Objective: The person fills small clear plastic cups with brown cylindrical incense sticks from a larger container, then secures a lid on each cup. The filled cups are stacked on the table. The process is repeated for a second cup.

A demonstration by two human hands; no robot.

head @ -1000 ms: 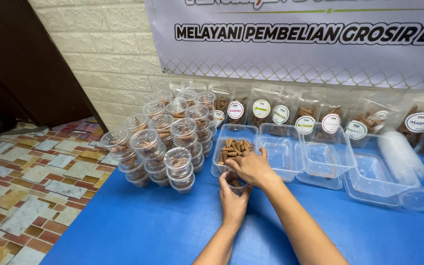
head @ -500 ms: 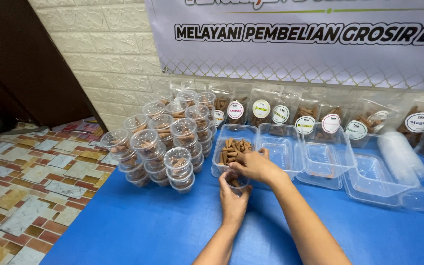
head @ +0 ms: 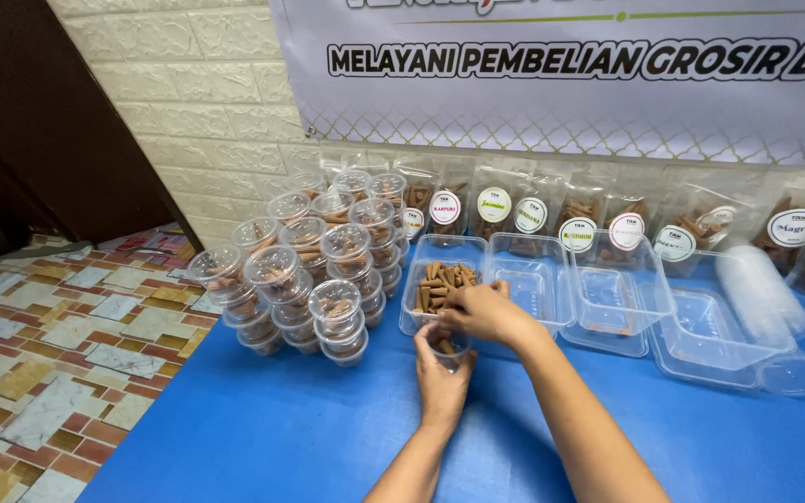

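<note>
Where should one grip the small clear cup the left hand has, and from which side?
Probably around its side wall, from below and the near side, as the left hand cradles the small clear cup: its mouth faces up, and the right hand works over it.

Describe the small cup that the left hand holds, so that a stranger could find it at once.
On the blue table, look just in front of the clear tray of brown sticks. The small clear cup sits there in the left hand; unlike the stacked cups, it has no lid.
</note>
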